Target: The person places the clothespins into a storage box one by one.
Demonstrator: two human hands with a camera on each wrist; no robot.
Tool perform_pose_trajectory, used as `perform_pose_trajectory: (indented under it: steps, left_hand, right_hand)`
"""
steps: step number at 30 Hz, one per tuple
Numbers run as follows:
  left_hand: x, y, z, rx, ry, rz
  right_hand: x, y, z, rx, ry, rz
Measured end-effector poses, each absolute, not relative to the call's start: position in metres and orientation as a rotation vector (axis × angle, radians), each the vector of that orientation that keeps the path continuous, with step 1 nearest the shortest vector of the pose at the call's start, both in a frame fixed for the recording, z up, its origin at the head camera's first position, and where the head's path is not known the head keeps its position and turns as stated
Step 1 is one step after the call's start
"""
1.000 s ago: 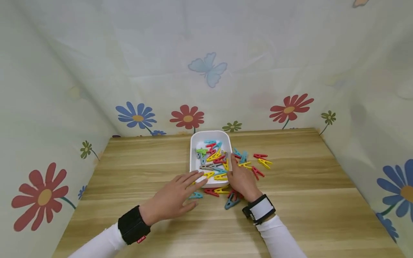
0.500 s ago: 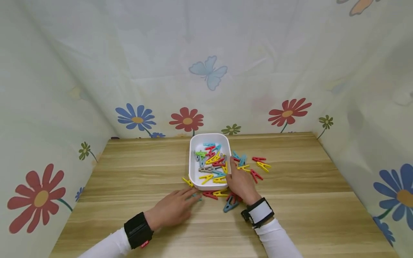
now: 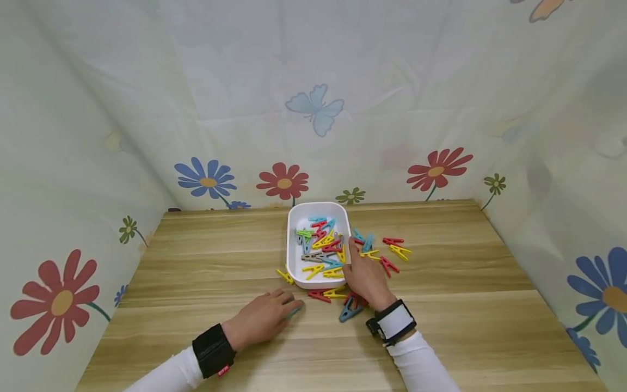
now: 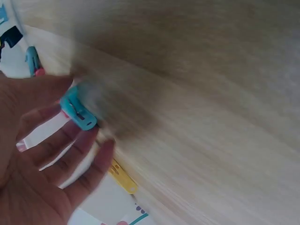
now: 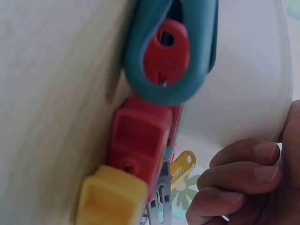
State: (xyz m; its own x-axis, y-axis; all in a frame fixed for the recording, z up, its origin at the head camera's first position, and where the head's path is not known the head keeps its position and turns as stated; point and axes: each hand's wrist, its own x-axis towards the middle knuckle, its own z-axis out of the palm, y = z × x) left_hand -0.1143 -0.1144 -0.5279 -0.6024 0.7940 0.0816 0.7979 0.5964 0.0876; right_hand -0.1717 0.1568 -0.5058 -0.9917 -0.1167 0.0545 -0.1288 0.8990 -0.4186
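Note:
A white plastic tray [image 3: 291,253] holds several clothespins in yellow, red, blue, green and grey. My right hand [image 3: 368,279] grips its right wall, the thumb at the rim and the other fingers outside; in the right wrist view those fingers [image 5: 241,178] are curled beside the wall. In front of the tray's left corner, my left hand [image 3: 262,317] is low over the table. A light blue clothespin [image 4: 78,111] sits between its thumb and fingers, mostly hidden by the hand in the head view.
Loose clothespins lie around the tray: a yellow one [image 3: 286,276] at its left corner, a red one [image 3: 319,295] and a dark blue one [image 3: 350,310] in front, several more to its right, such as a yellow one [image 3: 400,252]. A flowered curtain [image 3: 313,136] surrounds the wooden table [image 3: 220,239].
My left hand has come down from the tray's front left corner onto the light blue clothespin and drawn it slightly towards me. My right hand stays on the tray's wall.

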Motion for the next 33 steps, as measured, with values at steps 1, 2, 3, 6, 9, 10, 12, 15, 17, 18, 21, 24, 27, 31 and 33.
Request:
perform_pose_trajectory:
  steps: [1, 2, 3, 6, 9, 10, 12, 15, 17, 18, 21, 24, 27, 31, 33]
  left_hand:
    - [-0.114, -0.114, -0.528, -1.382, -2.769, -0.200]
    - [-0.114, -0.113, -0.528, -1.380, -2.768, -0.218]
    - [-0.114, -0.113, -0.528, -1.376, -2.767, -0.231]
    - [-0.112, -0.110, -0.523, -1.387, -2.766, -0.267]
    - [-0.112, -0.105, -0.507, -1.394, -2.751, -0.297]
    - [-0.112, -0.102, -0.499, -1.392, -2.737, -0.316]
    - [-0.115, -0.099, -0.482, -1.358, -2.708, -0.334]
    - [-0.126, -0.096, -0.456, -1.279, -2.647, -0.340]
    - [-0.137, -0.095, -0.443, -1.218, -2.600, -0.332]
    - [-0.144, -0.094, -0.438, -1.195, -2.581, -0.339]
    - [-0.163, -0.090, -0.425, -1.133, -2.549, -0.354]
    - [-0.181, -0.082, -0.418, -1.094, -2.556, -0.388]
    - [-0.200, -0.073, -0.418, -1.059, -2.576, -0.382]
    - [-0.221, -0.063, -0.422, -1.027, -2.616, -0.428]
    - [-0.230, -0.057, -0.425, -1.015, -2.628, -0.469]
  right_hand:
    - [-0.172, 0.157, -0.506, 0.198, -3.032, 0.668]
    - [-0.172, 0.157, -0.505, 0.200, -3.031, 0.662]
    - [-0.172, 0.157, -0.505, 0.201, -3.029, 0.662]
    - [-0.173, 0.158, -0.505, 0.202, -3.035, 0.659]
    - [-0.174, 0.158, -0.505, 0.198, -3.040, 0.658]
    - [-0.174, 0.158, -0.504, 0.199, -3.039, 0.657]
    - [-0.175, 0.159, -0.504, 0.200, -3.031, 0.658]
    - [-0.176, 0.159, -0.503, 0.203, -3.021, 0.667]
    - [-0.176, 0.160, -0.504, 0.208, -3.019, 0.669]
    - [-0.175, 0.160, -0.504, 0.210, -3.019, 0.667]
    - [-0.174, 0.161, -0.505, 0.217, -3.013, 0.670]
    - [-0.173, 0.161, -0.507, 0.221, -3.000, 0.666]
    - [-0.173, 0.160, -0.508, 0.231, -2.984, 0.653]
    - [-0.173, 0.160, -0.508, 0.251, -2.968, 0.639]
    - [-0.173, 0.160, -0.508, 0.253, -2.966, 0.640]
